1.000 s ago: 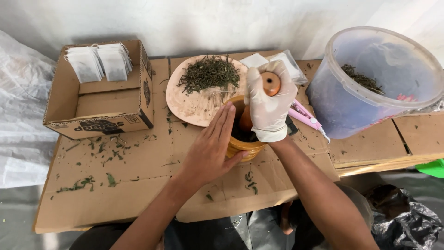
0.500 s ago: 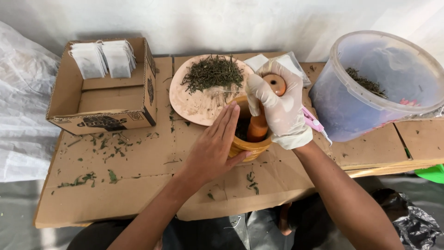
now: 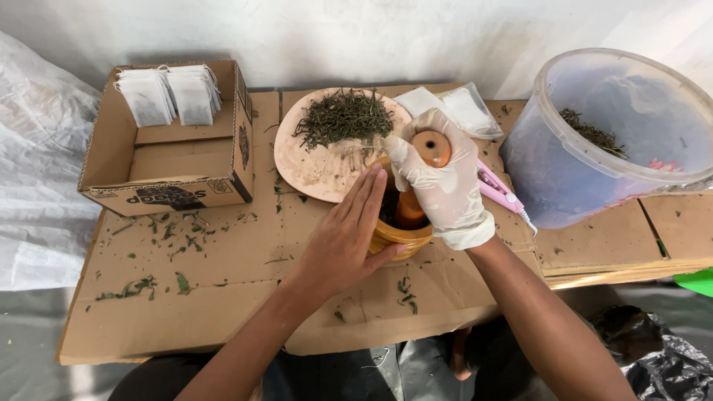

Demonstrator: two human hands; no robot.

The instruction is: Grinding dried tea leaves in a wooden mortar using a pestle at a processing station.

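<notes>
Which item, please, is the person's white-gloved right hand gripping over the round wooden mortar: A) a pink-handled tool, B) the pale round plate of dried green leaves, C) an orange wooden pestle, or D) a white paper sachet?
C: the gloved right hand wraps around the orange wooden pestle, whose lower end stands inside the round wooden mortar, while the bare left hand rests against the mortar's side.

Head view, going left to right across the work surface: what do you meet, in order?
White plastic sheet → cardboard box holding white filter bags → round plate of dried herbs → left hand steadying the wooden mortar → gloved right hand gripping the pestle → clear plastic bucket.
</notes>
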